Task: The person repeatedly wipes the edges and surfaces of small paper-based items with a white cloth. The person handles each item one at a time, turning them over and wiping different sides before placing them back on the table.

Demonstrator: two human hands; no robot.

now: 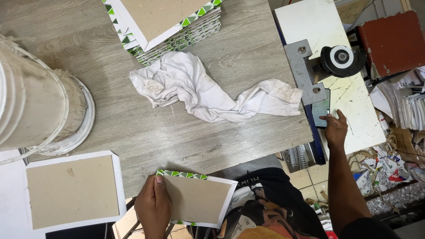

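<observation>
Cardboard cover (195, 199) sits gripped in left hand (152, 206) fingers, thumb on top; right hand (335, 129), arm outstretched, fingers loosely spread, touches a phone (320, 110).

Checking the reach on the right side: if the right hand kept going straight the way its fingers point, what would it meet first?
The right hand points up-frame with its fingertips at the dark rectangular phone; that comes first, then the grey metal bracket. Depth is unclear.
</observation>
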